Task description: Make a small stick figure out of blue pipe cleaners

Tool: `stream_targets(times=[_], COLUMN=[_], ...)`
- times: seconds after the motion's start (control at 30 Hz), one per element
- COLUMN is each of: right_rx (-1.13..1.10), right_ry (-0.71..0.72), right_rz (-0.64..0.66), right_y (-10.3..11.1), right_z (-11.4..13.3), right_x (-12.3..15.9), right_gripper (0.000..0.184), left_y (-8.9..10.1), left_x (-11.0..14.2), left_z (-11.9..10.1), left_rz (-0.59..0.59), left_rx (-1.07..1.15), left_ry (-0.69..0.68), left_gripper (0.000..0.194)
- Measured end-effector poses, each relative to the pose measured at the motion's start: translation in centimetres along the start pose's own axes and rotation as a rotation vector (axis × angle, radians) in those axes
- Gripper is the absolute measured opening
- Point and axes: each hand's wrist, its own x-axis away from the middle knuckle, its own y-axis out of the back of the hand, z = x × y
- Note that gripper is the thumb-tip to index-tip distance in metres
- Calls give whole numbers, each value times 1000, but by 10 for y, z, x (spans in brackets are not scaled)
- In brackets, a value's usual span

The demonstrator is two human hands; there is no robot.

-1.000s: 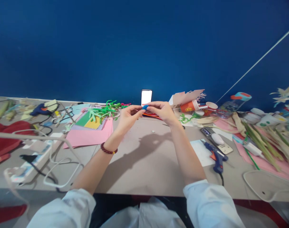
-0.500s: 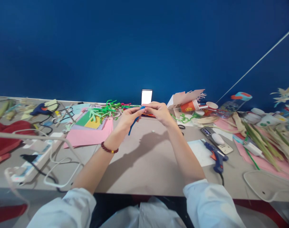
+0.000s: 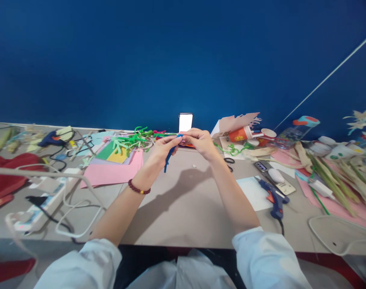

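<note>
Between my two hands, raised over the middle of the table, is a blue pipe cleaner (image 3: pixel 168 158). My left hand (image 3: pixel 164 149) pinches it, and its loose length hangs down below the fingers. The fingertips of my right hand (image 3: pixel 201 141) close on the pipe cleaner's upper part, right against the left fingertips. Part of the blue piece is hidden by the fingers. Just behind the hands stands a phone with a bright white screen (image 3: pixel 186 122), leaning near the blue wall.
Pink paper (image 3: pixel 112 172) and green pipe cleaners (image 3: pixel 135 140) lie to the left, beyond a power strip (image 3: pixel 50 202). Rightward are scissors (image 3: pixel 229 160), a glue gun (image 3: pixel 275 196), a phone (image 3: pixel 283 188), paper cups (image 3: pixel 240 134) and dried husks (image 3: pixel 332 180).
The hanging part of the blue pipe cleaner has shifted slightly and now looks doubled or bent. Both hands stay in nearly the same place.
</note>
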Motion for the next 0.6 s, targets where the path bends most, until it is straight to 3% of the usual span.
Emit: stream_targets(times=[0.13,0.37,0.6], right_rx=[26,345,511], right_ry=[10,81,164], right_rz=[28,161,192], right_y=[3,17,18], right_z=[3,18,18], right_x=[0,5,7], right_gripper=[30,37,24], left_y=[0,-1,1], left_x=[0,3,3], left_z=[0,-8,-7], left_rz=[-2,28,65], left_rx=[1,-58,-179], left_ry=[22,131,79], left_gripper=[27,31,32])
